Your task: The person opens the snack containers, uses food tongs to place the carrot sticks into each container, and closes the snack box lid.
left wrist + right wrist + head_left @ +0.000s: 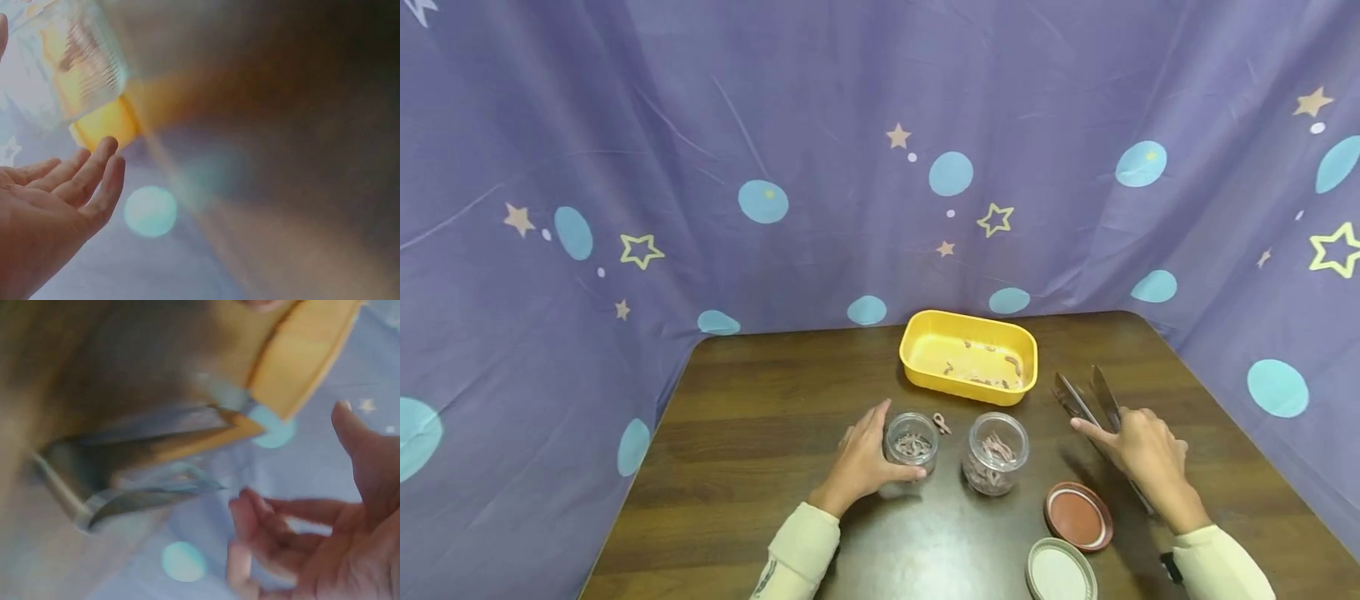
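My left hand (867,454) is spread around the left side of a small clear jar (912,442), which contains pinkish-brown, worm-like strips. In the left wrist view, its fingers (87,178) are loosely extended and apart from the jar (94,69). Over on the right, my right hand (1150,454) is above metal tongs (1078,402) lying spread on the table. The right wrist view has its fingers (275,534) relaxed, with a gap between them and the tongs (150,447). Whether the left thumb touches the jar is unclear.
A second, larger jar (992,475) of strips stands between the hands. One loose twisted strip (941,424) lies behind the jars. Farther back sits a yellow tray (940,354) with scattered bits. A reddish-brown lid (1077,517) and a pale lid (1060,573) lie near the front.
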{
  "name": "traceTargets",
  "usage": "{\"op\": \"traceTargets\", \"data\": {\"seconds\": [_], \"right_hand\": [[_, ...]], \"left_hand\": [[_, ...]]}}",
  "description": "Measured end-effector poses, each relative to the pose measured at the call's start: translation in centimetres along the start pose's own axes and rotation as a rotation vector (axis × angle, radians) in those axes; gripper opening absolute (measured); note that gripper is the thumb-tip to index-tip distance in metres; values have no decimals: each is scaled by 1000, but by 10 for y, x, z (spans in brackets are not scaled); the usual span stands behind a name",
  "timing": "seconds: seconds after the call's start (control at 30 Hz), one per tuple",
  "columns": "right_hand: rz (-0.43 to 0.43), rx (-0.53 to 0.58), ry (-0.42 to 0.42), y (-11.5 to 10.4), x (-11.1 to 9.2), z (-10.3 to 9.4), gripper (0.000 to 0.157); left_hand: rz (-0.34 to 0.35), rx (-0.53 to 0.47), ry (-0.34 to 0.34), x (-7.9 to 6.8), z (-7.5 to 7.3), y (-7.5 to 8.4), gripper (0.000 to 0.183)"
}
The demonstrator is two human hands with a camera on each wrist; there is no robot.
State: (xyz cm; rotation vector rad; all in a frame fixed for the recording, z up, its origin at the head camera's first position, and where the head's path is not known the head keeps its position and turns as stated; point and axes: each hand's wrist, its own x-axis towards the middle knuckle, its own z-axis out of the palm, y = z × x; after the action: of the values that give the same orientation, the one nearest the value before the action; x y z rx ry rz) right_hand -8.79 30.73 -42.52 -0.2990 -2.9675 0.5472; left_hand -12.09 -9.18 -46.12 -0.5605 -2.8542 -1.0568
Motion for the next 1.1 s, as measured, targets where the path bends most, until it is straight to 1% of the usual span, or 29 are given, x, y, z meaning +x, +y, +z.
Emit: {"op": "traceTargets", "data": {"seconds": [0.03, 0.1, 0.13, 0.2, 0.23, 0.33, 0.43, 0.53, 0.63, 0.67, 0.73, 0.8, 0.9, 1.0, 1.03, 1.1], "right_hand": [[-37, 6, -21, -4, -2, -3, 77], [-102, 22, -73, -11, -8, -7, 70], [-132, 25, -103, -15, -12, -8, 69], [-167, 34, -175, -20, -20, -9, 73], [-177, 27, -207, -23, -24, -8, 78], [-211, 14, -289, -25, -36, -5, 96], [-274, 31, -353, -20, -44, -2, 97], [-359, 92, -407, -9, -50, -2, 95], [-385, 123, -472, 1, -54, -3, 101], [-392, 125, -478, 3, -55, -2, 103], [-401, 104, -478, 4, -55, 3, 109], [-425, 85, -478, 3, -53, 8, 110], [-471, 75, -521, 1, -49, 14, 108], [-527, 49, -571, 0, -48, 18, 106], [-546, 31, -571, 0, -47, 19, 106], [-574, -30, -540, -1, -47, 23, 104]], "left_hand": [[13, 34, 22, 2, -3, 3, 123], [64, 103, 67, 8, -10, 12, 125], [91, 127, 84, 10, -13, 17, 124], [160, 165, 106, 16, -18, 29, 123], [196, 181, 112, 19, -19, 35, 121], [276, 196, 89, 27, -15, 52, 116], [322, 203, 39, 36, -3, 66, 112], [328, 185, -32, 45, 11, 77, 110], [305, 149, -96, 50, 24, 84, 110], [291, 136, -115, 51, 27, 85, 110], [266, 112, -154, 51, 33, 85, 111], [246, 89, -190, 50, 38, 86, 110], [239, 70, -230, 49, 46, 86, 109], [237, 64, -248, 48, 50, 86, 109], [241, 62, -250, 48, 51, 87, 109], [243, 60, -257, 48, 53, 88, 109]]}}
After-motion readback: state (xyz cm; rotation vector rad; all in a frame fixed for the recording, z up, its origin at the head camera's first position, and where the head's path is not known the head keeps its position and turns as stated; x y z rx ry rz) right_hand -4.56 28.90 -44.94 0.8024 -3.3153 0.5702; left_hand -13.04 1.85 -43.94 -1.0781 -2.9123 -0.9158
